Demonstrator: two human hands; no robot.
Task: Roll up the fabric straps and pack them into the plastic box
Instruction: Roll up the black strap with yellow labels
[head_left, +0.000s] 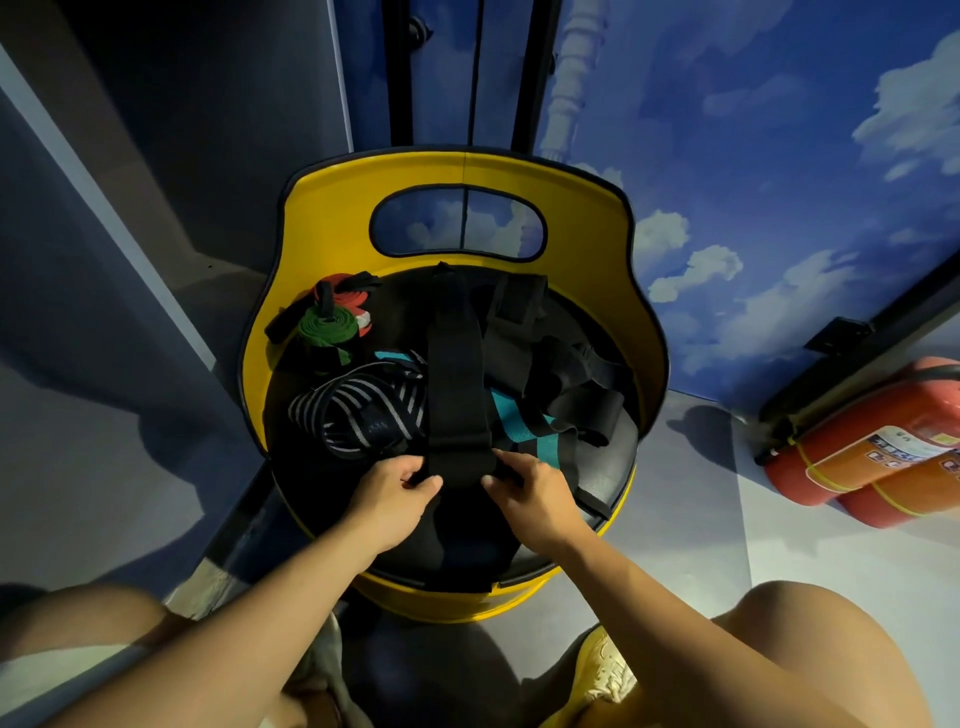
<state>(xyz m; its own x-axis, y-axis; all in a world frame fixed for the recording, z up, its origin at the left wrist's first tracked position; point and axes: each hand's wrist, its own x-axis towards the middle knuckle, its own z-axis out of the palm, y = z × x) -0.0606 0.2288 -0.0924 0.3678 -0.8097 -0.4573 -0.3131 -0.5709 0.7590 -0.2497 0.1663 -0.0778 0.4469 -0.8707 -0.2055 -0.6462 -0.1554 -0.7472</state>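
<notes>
A wide black strap (457, 374) lies lengthwise down the middle of a yellow chair's black seat (597, 467). My left hand (395, 493) and my right hand (530, 488) pinch its near end from either side, fingers curled on its edges. Under and beside it lie a black-and-white striped strap (358, 410), a teal strap (540, 441) and more black straps (561, 364). A rolled green strap (327, 327) and a red one (348, 296) sit at the seat's back left. No plastic box is in view.
The chair's yellow backrest (332, 208) with a handle cut-out rises behind the seat. Two orange fire extinguishers (872, 447) lie on the floor at the right, against a cloud-painted wall. My knees and a yellow shoe (602, 670) are at the bottom.
</notes>
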